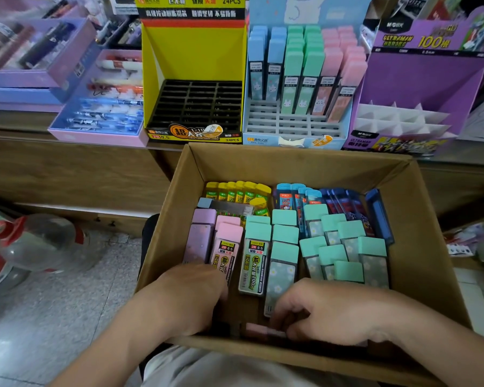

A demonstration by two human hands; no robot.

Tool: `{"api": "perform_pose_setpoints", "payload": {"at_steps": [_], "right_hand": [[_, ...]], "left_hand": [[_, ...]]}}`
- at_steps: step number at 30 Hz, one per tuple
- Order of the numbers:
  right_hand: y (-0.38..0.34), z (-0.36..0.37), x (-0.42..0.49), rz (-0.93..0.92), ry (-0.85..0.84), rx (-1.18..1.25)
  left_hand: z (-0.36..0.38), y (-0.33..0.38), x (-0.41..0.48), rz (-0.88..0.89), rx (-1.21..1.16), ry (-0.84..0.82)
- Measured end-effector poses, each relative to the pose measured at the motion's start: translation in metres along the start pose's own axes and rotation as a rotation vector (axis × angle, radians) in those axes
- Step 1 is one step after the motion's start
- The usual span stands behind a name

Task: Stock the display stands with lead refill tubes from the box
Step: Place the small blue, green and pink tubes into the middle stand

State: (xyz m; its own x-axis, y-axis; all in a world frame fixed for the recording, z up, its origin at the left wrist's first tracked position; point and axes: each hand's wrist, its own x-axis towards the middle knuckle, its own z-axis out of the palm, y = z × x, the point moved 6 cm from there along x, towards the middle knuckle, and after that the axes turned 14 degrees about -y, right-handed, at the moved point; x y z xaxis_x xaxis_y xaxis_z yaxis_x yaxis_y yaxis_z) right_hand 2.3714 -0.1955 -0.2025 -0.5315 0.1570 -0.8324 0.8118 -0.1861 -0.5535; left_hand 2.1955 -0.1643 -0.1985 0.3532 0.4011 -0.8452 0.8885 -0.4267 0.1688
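Note:
A cardboard box [419, 219] sits on my lap, filled with lead refill tubes: mint-capped [344, 247], pink [225, 247], purple [200, 236], yellow [235, 191] and blue [344, 202]. My left hand [190, 297] reaches into the near left corner, its fingers curled down by the pink tube. My right hand [324, 311] is curled over a pink-capped tube [259, 329] lying at the box's near wall. Beyond stand a yellow display stand [193, 51] with a bare black tray, a blue stand [294, 127] partly stocked, and a purple stand [419, 79] with white dividers.
Purple and pink trays of pens [101, 107] lie on the wooden counter [67, 163] at the left. Plastic bottles with red caps [25, 241] lie on the tiled floor at the lower left. More stationery stands at the far right.

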Motion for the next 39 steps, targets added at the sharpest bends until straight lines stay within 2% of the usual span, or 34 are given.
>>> {"api": "perform_pose_setpoints", "payload": {"at_steps": [6, 13, 18, 21, 24, 28, 34, 37, 39], "right_hand": [[0.003, -0.002, 0.001, 0.000, 0.041, 0.087], [0.008, -0.010, 0.004, 0.007, 0.156, 0.268], [0.006, -0.015, 0.008, -0.137, 0.212, 0.648], [0.005, -0.014, 0.009, -0.199, 0.174, 0.774], [-0.002, -0.012, 0.010, -0.244, 0.145, 0.736], [-0.003, -0.012, 0.010, -0.287, 0.125, 0.793], [-0.002, -0.013, 0.014, -0.318, 0.148, 0.833], [-0.003, -0.021, 0.012, -0.398, 0.230, 0.902], [-0.002, -0.027, 0.009, -0.454, 0.281, 0.989]], "left_hand": [[-0.002, -0.001, 0.000, 0.044, -0.033, -0.017], [-0.001, -0.006, -0.007, 0.161, -0.221, -0.050], [-0.010, -0.001, -0.012, 0.286, -0.376, 0.044], [-0.017, 0.005, -0.012, 0.358, -0.433, 0.084], [-0.022, 0.008, -0.010, 0.377, -0.479, 0.173], [-0.027, 0.003, -0.008, 0.389, -0.711, 0.281], [-0.034, 0.004, -0.012, 0.356, -0.699, 0.392], [-0.039, -0.003, -0.017, 0.302, -0.695, 0.551], [-0.038, -0.014, -0.021, 0.239, -0.797, 0.693]]}}
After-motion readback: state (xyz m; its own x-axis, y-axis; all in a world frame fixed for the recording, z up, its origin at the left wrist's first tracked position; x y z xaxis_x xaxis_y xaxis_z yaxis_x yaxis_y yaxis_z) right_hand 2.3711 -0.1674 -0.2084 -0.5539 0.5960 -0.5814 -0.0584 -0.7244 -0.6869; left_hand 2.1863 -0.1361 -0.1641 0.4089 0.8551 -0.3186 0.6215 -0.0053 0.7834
